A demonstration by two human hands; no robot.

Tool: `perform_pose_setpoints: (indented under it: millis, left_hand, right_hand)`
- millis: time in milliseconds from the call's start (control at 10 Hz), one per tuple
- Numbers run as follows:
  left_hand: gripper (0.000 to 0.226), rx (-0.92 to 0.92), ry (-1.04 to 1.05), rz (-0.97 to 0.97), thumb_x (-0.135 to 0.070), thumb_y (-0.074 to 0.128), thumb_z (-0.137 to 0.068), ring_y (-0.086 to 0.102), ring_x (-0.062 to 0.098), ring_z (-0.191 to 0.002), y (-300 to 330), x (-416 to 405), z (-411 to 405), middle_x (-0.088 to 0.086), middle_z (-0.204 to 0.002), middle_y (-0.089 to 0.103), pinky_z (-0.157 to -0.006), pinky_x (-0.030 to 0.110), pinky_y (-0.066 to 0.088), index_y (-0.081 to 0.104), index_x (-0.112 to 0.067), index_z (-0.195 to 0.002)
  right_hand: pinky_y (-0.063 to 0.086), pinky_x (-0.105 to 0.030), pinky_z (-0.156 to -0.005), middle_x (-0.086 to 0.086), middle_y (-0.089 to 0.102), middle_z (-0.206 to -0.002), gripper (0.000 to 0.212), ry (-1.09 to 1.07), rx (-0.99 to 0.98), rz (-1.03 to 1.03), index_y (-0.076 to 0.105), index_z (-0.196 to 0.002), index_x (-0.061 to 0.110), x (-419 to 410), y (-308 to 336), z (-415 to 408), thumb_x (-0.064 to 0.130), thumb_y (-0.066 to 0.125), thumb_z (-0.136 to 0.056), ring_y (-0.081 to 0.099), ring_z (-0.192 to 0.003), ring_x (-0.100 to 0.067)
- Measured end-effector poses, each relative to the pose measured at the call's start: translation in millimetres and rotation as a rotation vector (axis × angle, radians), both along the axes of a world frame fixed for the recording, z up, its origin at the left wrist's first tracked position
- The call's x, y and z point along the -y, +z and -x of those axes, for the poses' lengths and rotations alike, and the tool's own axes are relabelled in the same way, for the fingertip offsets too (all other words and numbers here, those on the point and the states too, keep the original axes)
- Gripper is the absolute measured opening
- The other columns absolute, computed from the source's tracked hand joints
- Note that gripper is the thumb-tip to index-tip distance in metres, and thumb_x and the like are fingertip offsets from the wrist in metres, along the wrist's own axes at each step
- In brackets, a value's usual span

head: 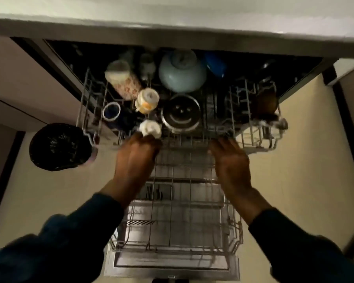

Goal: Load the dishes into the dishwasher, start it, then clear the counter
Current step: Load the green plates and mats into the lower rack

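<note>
The grey wire upper rack (260, 139) of the open dishwasher is pulled out under the pale worktop (192, 19), whose front edge cuts off the rear of the machine. The left hand (135, 158) reaches to the rack's front rail, its fingertips pinching a small white rounded item (150, 128) that sits at the front of the rack; blur makes it hard to say what the item is. The right hand (231, 160) rests at the front rail further right, with its fingers fairly straight; whether they hook the wire cannot be told, since motion blur smears them.

In the rack, a pale blue ceramic bowl (182, 71) lies upside down near the back, with a round steel bowl (181, 113) just in front of it. Left of these are a tilted patterned tumbler (122, 79), a small cream and orange cup (146, 101) and a dark blue mug with a white rim (111, 111). A blue object (215, 64) behind the pale bowl is half lost in shadow, and a brown rounded thing (267, 103) at the rack's right end is too dim to identify.

Below the hands, the lower wire rack (178, 227) stands on the lowered door (172, 268). A black-lined waste bin (59, 147) stands on the floor to the left. Dark blue sleeves (70, 246) fill the bottom corners.
</note>
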State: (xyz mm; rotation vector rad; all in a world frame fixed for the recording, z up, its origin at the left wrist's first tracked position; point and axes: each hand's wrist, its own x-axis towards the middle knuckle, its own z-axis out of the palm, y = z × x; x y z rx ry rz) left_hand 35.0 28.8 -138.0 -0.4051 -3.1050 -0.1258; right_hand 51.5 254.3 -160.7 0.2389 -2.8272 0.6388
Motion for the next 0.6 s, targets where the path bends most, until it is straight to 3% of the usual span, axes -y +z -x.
perform_pose_setpoints:
  millis: [100,200,300,400,500,600]
  left_hand:
    - [0.018,-0.015,0.091,0.019,-0.028,0.055,-0.091,0.063,0.033,-0.076,-8.1,-0.9,45.6,0.013,-0.091,0.065,-0.059,0.031,0.047,0.070,-0.022,-0.099]
    - [0.033,-0.126,0.087,0.082,-0.024,0.038,-0.094,0.063,0.034,-0.076,-14.1,-6.6,87.0,0.015,-0.088,0.065,-0.057,0.031,0.042,0.069,-0.014,-0.095]
    - [0.029,-0.161,0.083,0.174,-0.016,0.039,-0.094,0.065,0.037,-0.081,-13.3,-13.0,121.0,0.017,-0.088,0.066,-0.057,0.033,0.037,0.067,-0.007,-0.099]
    - [0.023,-0.129,0.089,0.149,-0.017,0.046,-0.097,0.064,0.039,-0.088,-12.8,-15.0,142.1,0.018,-0.095,0.066,-0.064,0.038,0.042,0.065,-0.007,-0.104]
    - [0.023,-0.132,0.065,0.094,-0.018,0.047,-0.098,0.064,0.038,-0.090,-16.6,-14.7,146.6,0.018,-0.099,0.066,-0.067,0.041,0.048,0.065,-0.011,-0.109]
    - [0.022,-0.143,0.033,0.075,-0.019,0.048,-0.096,0.065,0.034,-0.090,-18.8,-10.6,144.4,0.013,-0.102,0.067,-0.070,0.040,0.053,0.064,-0.016,-0.110]
  right_hand:
    - [0.038,-0.023,-0.064,-0.006,0.067,-0.096,0.028,0.001,-0.058,-0.142,0.066,-0.096,0.010,-1.1,2.0,46.1,-0.006,0.071,-0.074,0.060,-0.091,-0.023]
    - [0.036,-0.025,-0.060,-0.012,0.066,-0.094,0.028,0.007,-0.101,-0.230,0.066,-0.096,0.008,-0.3,2.9,90.3,-0.006,0.068,-0.072,0.063,-0.087,-0.031]
    - [0.036,-0.029,-0.055,-0.017,0.066,-0.083,0.023,-0.002,-0.147,-0.197,0.065,-0.087,0.004,3.7,6.0,124.1,-0.005,0.047,-0.076,0.064,-0.075,-0.034]
    - [0.029,-0.031,-0.059,-0.011,0.051,-0.070,0.024,0.005,-0.147,-0.178,0.063,-0.082,0.004,0.1,3.4,144.2,-0.002,0.040,-0.077,0.051,-0.064,-0.029]
    - [0.029,-0.031,-0.062,-0.005,0.044,-0.075,0.020,-0.024,-0.120,-0.203,0.063,-0.087,0.004,-4.9,-1.3,152.1,-0.009,0.052,-0.076,0.042,-0.068,-0.023]
    - [0.031,-0.013,-0.065,-0.004,0.056,-0.075,0.016,-0.022,-0.087,-0.172,0.064,-0.081,0.010,-6.3,-2.5,150.1,-0.003,0.054,-0.082,0.051,-0.071,-0.014]
